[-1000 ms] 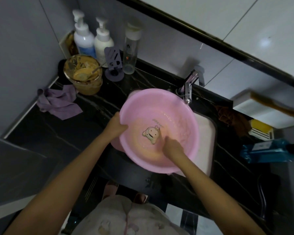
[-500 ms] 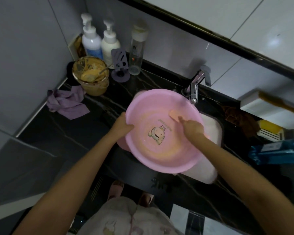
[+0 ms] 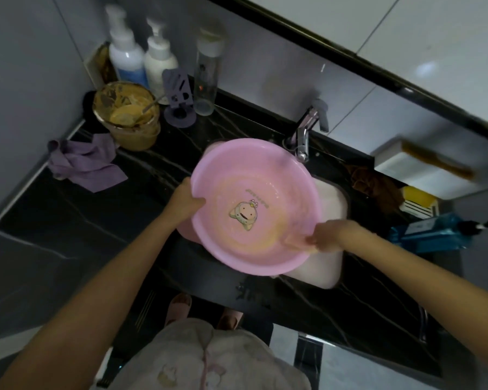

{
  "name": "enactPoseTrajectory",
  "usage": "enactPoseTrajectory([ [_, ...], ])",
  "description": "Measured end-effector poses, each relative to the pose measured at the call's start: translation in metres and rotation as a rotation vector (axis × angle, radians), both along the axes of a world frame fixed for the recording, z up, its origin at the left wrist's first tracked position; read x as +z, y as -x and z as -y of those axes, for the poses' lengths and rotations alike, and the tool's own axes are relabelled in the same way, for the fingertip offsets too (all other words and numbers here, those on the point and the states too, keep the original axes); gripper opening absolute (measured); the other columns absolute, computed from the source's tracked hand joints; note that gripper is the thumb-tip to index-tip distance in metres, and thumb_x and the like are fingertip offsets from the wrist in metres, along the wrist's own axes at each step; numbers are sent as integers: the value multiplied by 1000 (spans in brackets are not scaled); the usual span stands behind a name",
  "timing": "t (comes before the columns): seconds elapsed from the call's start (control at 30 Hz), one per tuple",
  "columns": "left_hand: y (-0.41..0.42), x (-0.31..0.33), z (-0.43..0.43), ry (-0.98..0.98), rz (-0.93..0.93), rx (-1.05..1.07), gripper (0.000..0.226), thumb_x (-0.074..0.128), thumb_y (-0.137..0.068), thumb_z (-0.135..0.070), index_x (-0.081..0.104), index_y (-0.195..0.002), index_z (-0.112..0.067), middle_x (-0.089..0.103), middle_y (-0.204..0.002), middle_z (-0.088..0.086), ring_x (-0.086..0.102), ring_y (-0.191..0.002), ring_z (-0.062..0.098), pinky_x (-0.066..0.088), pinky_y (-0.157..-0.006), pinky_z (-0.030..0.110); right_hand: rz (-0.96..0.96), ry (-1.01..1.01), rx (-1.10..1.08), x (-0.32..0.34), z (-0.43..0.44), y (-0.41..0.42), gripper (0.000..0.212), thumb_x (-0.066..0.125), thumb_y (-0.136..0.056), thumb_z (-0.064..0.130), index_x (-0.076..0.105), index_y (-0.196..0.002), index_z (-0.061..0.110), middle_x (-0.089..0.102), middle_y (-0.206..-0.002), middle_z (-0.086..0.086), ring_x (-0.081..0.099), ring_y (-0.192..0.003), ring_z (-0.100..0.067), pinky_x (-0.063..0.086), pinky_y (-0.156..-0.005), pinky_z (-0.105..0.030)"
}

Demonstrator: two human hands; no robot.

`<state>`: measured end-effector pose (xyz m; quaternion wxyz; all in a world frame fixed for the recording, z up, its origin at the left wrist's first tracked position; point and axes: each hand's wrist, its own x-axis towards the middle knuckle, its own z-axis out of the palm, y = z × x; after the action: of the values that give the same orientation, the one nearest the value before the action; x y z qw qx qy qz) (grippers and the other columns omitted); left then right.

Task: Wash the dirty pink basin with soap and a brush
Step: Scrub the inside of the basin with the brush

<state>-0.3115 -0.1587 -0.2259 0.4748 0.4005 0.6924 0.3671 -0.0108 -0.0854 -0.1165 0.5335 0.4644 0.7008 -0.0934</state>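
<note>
Black surface, sink beneath. My left grip is pinching the basin rim. My right grip seems to be scrubbing the inner wall, its fingers too blurred to tell. Bracing the rim firmly should be helping.

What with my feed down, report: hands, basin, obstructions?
Left hand grips pink basin rim. Right hand at its wall, grip blurred. Yellow film inside. Faucet near far rim.
</note>
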Motion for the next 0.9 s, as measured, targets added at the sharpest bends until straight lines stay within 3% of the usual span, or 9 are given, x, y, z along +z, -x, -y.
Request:
enactPoseTrajectory([
  [0.03,0,-2,0,10,-2,15,66,59,-60,-25,49,-122,-6,58,-114,9,57,-103,21,50,-87,38,-30,51,-27,3,8,-3,41,39,-96,33,46,-132,15,56,-124,-7,57,-108,-26,47,-89,-32],
  [0.1,-2,-3,0,5,1,15,67,59,-60,-25,48,-123,-7,57,-114,8,56,-103,21,49,-85,36,-56,-33,-71,16,6,-14,36,37,-96,35,47,-127,17,56,-120,-6,57,-105,-27,48,-88,-34],
  [0.2,-1,-6,-1,-14,-8,-3,68,59,-58,-28,51,-123,-8,59,-114,8,58,-105,22,50,-86,38,-74,-195,-37,32,18,-23,37,35,-97,18,41,-133,19,54,-112,-8,57,-100,-25,48,-80,-32],
  [0.33,-1,-7,-2,-22,-15,19,70,57,-59,-24,50,-126,-4,58,-117,14,57,-107,25,47,-86,35,-394,28,-172,8,97,-18,49,40,-96,23,33,-144,31,56,-122,-13,57,-108,-29,43,-80,-31],
  [0.5,-3,-5,-2,-33,-15,-1,71,57,-58,-24,50,-126,-3,57,-118,13,56,-108,25,45,-83,34,-280,-345,-308,1,81,-47,60,37,-94,16,18,-148,35,54,-100,-7,58,-85,-21,48,-63,-30],
  [0.67,-6,-4,-2,-57,-10,-1,73,57,-57,-23,48,-127,-1,55,-118,12,53,-107,23,43,-86,35,-617,-117,-336,-10,149,16,63,43,-92,12,23,-147,34,61,-113,-13,60,-99,-29,50,-78,-37],
  [0.73,-4,-5,-4,-52,-5,-7,73,57,-58,-23,49,-127,-3,57,-119,14,54,-109,26,44,-86,35,-584,-169,-370,-12,132,6,59,42,-93,17,26,-147,36,60,-115,-12,59,-101,-29,49,-80,-37],
  [0.83,-2,-6,-3,-26,-22,1,73,56,-57,-23,49,-127,-2,57,-118,13,54,-108,24,44,-86,35,-381,-336,-419,-2,108,-21,51,41,-93,14,33,-141,30,57,-102,-7,58,-88,-24,47,-67,-32],
  [0.9,-1,-9,-4,-14,-36,13,74,57,-57,-25,49,-127,-2,58,-120,17,55,-110,29,47,-89,39,-411,-314,-435,3,116,1,44,40,-93,13,38,-135,24,57,-111,-8,58,-97,-25,48,-73,-33],
])
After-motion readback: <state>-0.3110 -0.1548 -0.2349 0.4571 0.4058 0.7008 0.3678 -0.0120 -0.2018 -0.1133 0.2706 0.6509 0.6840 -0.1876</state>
